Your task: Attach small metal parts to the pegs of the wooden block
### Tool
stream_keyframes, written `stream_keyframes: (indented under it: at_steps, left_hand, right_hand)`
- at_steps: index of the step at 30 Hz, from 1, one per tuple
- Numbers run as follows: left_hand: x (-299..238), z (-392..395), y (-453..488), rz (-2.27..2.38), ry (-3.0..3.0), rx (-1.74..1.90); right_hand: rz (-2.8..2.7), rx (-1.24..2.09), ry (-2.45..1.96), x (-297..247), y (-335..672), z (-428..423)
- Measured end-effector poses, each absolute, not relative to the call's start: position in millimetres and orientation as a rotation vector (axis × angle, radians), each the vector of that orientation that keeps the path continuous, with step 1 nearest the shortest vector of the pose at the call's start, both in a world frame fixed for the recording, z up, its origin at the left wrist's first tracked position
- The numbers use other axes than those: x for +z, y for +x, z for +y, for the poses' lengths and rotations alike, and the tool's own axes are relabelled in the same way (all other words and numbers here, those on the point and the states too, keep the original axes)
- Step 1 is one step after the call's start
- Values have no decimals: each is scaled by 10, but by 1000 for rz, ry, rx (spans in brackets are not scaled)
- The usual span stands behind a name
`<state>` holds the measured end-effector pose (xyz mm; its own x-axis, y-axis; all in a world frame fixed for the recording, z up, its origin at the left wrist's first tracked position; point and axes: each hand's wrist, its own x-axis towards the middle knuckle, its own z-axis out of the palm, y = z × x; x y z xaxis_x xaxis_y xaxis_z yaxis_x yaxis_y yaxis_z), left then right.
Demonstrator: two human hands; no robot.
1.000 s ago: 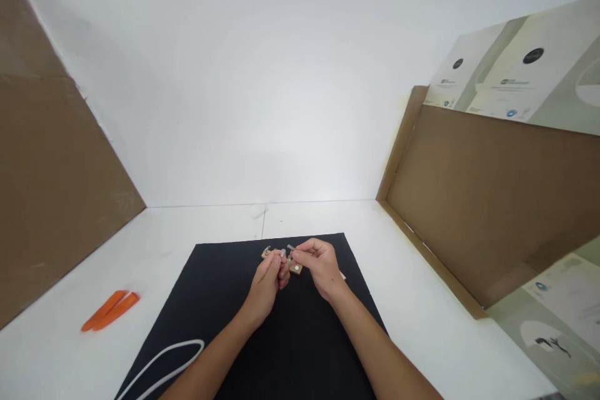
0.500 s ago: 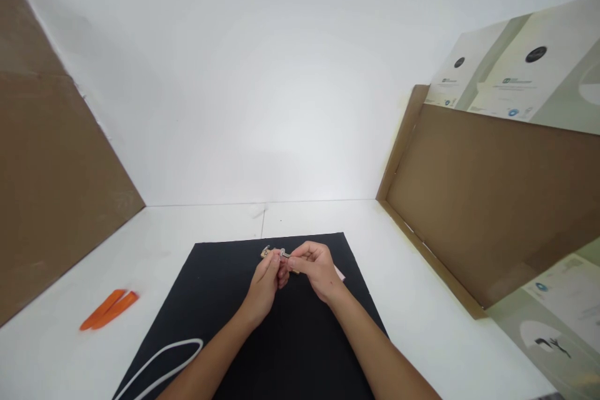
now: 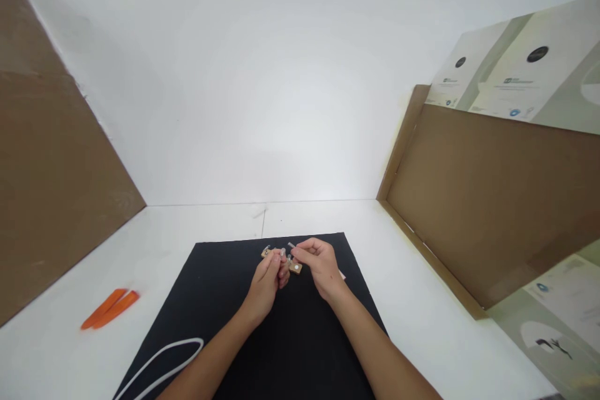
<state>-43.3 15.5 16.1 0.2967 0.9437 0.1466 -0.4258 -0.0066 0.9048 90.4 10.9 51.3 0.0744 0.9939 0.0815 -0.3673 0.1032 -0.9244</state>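
My left hand (image 3: 268,281) is closed in a pinch around a small, clear or silvery piece (image 3: 283,252). My right hand (image 3: 319,264) pinches a short, thin, pale rod (image 3: 291,245), its free end pointing left. A gap separates the rod from the piece in the left hand. Just beyond the left fingers, a small tan block (image 3: 265,253) with a metallic part shows. Between the hands is another tan block (image 3: 295,268) with a white round spot. A pale pink item (image 3: 342,275) is mostly hidden behind the right wrist.
A black mat (image 3: 300,337) lies under both hands on the white table (image 3: 159,250). A white cord loop (image 3: 187,342) crosses its front left, by my left forearm. Two orange strips (image 3: 110,309) lie at left. Brown cardboard panels (image 3: 506,187) stand at the sides.
The rod in my right hand has come away from the left hand's piece and now tilts up, apart from it. The tan block between the hands shows more. The left hand has stayed put.
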Motion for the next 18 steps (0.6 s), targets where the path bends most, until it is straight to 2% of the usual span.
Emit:
stream_keyframes:
  at_steps: [6,14,18]
  left_hand:
    - [192,135,-430,636,1082,1211]
    - [204,137,-424,635,1063,1189]
    - [197,142,-427,644,1070,1190]
  right_hand:
    - [-1044,1386,-759,537,837,16]
    - [-872,1208,-934,522,902,116]
    - [-911,1249,-923,535,891,95]
